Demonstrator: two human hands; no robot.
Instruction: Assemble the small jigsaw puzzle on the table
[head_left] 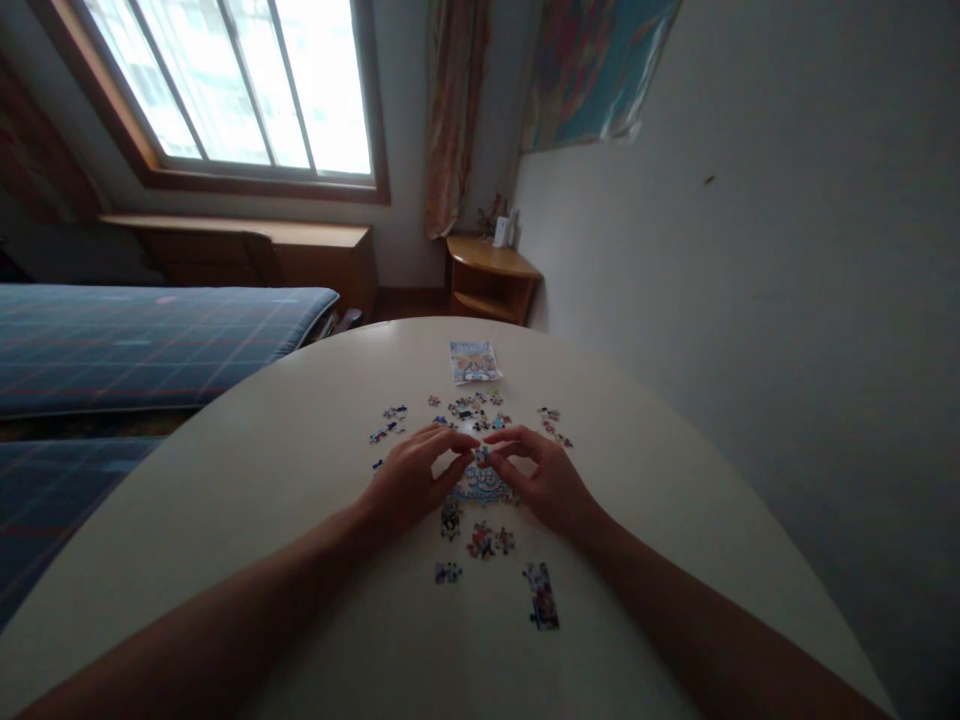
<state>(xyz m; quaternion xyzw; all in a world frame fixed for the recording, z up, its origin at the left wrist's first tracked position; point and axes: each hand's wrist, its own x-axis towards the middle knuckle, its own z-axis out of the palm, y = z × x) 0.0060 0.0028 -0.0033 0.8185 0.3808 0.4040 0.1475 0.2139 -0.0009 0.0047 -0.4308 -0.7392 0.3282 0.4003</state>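
Over the middle of the table, my left hand (409, 475) and my right hand (549, 482) meet fingertip to fingertip. Between their thumbs and fingers is a small jigsaw puzzle piece (481, 456), pinched from both sides. Just below it lies a joined blue-and-white puzzle section (480, 484), partly hidden by my hands. Nearer to me are a dark joined cluster (451, 520), a reddish cluster (481, 540), a small joined pair (448, 573) and a longer joined strip (543, 597). Loose puzzle pieces (466, 408) are scattered beyond my fingers.
A printed picture packet (474, 362) lies toward the far side of the round white table (315, 400). More pieces sit at left (386, 432) and right (556, 428). A plaid-covered bed (150, 340) stands at left, a wall (787, 300) at right, a corner shelf (495, 258) behind.
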